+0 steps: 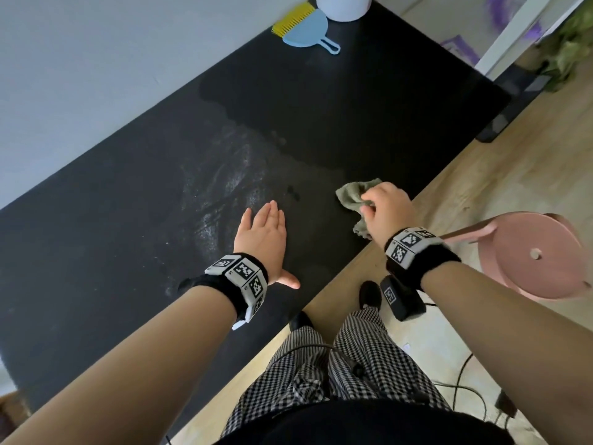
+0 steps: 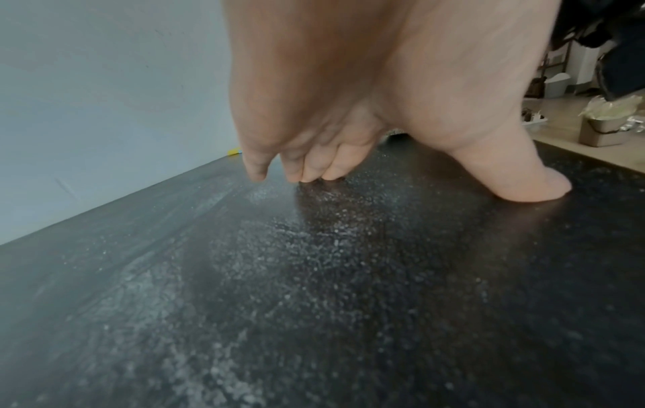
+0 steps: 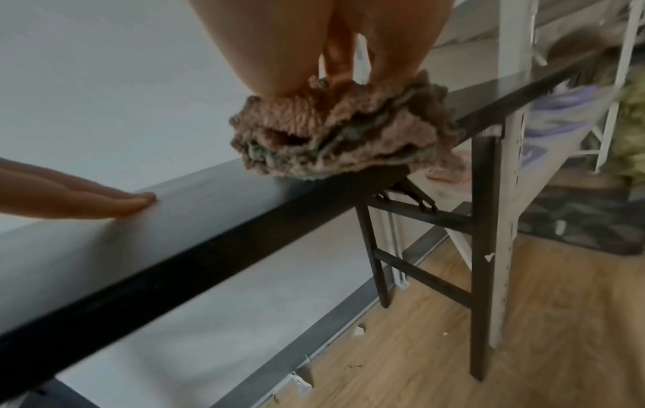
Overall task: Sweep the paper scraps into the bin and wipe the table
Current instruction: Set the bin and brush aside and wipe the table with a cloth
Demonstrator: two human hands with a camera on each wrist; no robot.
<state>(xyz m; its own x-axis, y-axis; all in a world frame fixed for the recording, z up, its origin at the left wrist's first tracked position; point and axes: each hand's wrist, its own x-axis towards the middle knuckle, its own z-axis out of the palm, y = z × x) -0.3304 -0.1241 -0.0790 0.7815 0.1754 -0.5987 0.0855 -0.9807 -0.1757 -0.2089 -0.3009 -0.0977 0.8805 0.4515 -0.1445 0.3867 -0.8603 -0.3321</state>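
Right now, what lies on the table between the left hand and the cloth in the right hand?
Only bare black table, with two small dark spots, lies between the left hand and the cloth; the head view shows it.

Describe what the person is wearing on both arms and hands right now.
Both forearms are bare, with no sleeves, and the left hand and right hand wear no gloves. Each wrist carries a black fabric band ringed with white square tiles printed with black-and-white coded markers. A small black camera block with its own marker hangs under the right wrist.
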